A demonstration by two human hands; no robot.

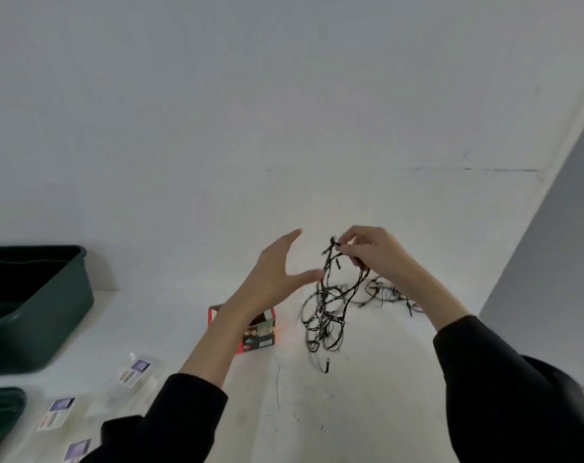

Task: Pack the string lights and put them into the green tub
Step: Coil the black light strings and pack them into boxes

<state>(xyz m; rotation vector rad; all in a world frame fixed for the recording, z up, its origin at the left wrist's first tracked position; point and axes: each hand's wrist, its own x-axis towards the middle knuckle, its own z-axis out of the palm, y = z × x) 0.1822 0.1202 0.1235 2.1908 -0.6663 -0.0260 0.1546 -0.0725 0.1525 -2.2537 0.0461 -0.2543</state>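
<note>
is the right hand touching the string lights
Touching: the head view shows the right hand pinching the top of the dangling string lights.

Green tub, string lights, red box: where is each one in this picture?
green tub (61,322), head view: its outer side wall.
string lights (323,297), head view: the hanging tangle of dark wire.
red box (260,332), head view: its printed front face.

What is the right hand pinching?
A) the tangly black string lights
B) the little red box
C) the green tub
A: the right hand pinches the top of the string lights, which dangle over the table; the red box and green tub sit off to its left.
</note>
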